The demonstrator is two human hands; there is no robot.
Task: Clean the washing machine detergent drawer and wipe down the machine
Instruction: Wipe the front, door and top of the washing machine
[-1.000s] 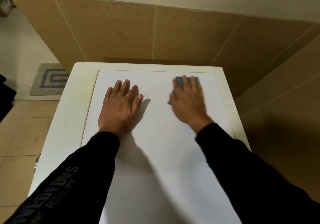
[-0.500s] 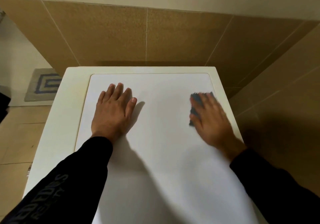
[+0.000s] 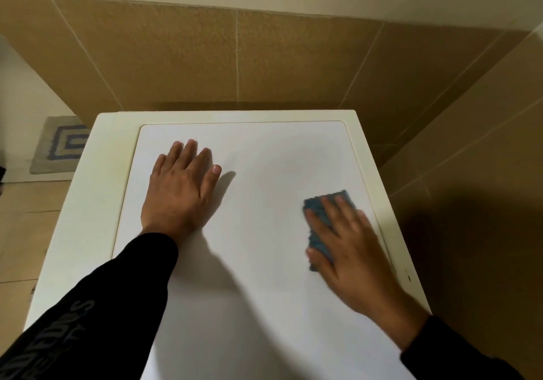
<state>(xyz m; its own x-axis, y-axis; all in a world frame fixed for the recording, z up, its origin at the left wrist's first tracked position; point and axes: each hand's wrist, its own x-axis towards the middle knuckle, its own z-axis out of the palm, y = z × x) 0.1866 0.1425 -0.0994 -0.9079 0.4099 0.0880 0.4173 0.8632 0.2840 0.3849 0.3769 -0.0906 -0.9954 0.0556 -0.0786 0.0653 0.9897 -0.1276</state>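
1. Since the earlier frames, the right hand and its blue cloth have slid from the far middle of the washing machine top toward the near right edge; the left hand has stayed put.
2. Fingers of the right hand lie flat and spread over the cloth, pressing it onto the white panel rather than clutching it.
3. Resting flat on the left part of the panel, the left hand has straight fingers and holds nothing; it seems to brace the body.
4. To wipe well, keep the palm pressure even, overlap each pass, and carry strokes out over the cream rim.
5. No detergent drawer is in view.
6. Left of the machine, a patterned mat lies on the floor.
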